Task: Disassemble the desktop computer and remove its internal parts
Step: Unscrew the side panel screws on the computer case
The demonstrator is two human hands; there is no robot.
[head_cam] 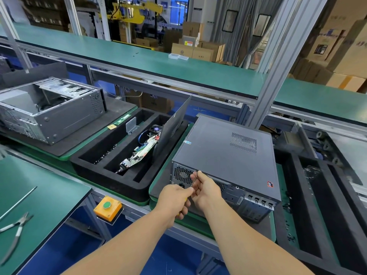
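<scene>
Workbench (pixel 45 197) of green mats, boxes (pixel 198 49) behind

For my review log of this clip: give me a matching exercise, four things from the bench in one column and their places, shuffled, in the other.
Things:
1. pliers
2. circuit board
3. screwdriver
4. open case

Places:
A. in the black foam tray
B. on the green table, near left
C. held in both hands at the back of the closed computer
D. on the dark mat, far left

Pairs: 1-B, 2-A, 3-C, 4-D
</scene>
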